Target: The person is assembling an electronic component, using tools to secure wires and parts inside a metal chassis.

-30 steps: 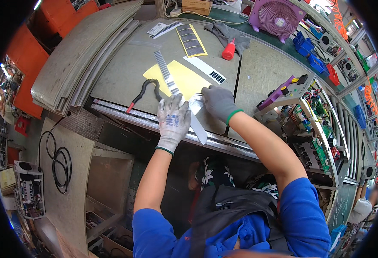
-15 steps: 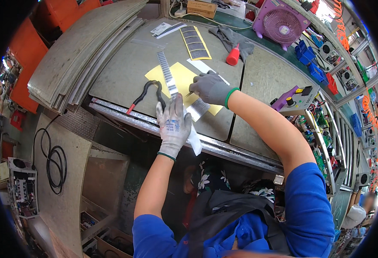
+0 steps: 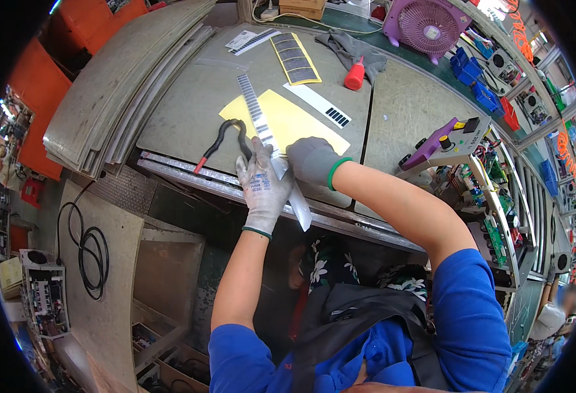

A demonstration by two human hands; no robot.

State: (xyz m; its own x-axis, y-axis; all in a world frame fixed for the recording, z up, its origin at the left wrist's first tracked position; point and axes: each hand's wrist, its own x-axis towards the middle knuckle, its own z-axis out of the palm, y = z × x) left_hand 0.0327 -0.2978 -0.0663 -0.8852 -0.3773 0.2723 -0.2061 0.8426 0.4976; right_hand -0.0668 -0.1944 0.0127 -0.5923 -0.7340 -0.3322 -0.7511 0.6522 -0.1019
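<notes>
My left hand (image 3: 265, 187), in a grey-white glove, is closed on a strip of silver labels (image 3: 251, 105) near the table's front edge. A white end of the strip (image 3: 299, 208) sticks out past that hand, over the edge. My right hand (image 3: 314, 161), in a grey glove with a green cuff, is curled right beside the left fingers; its fingertips and whatever they pinch are hidden. Under the strip lies a yellow sheet (image 3: 311, 124). Left of it rests a bent black tool with a red tip (image 3: 221, 139). A white strip with black labels (image 3: 320, 107) lies beyond my right hand.
Farther back are a yellow-edged sheet of dark rectangles (image 3: 294, 59), a red bottle (image 3: 354, 75) and a grey cloth (image 3: 347, 47). Stacked boards (image 3: 124, 78) stand left. A purple fan (image 3: 428, 29) is at the back; a device with circuit boards (image 3: 484, 160) stands right.
My right hand has moved left and nearer, up against my left hand, and its fingers have curled in. The white strip's black labels have come into view; a silver-grey patch is now covered.
</notes>
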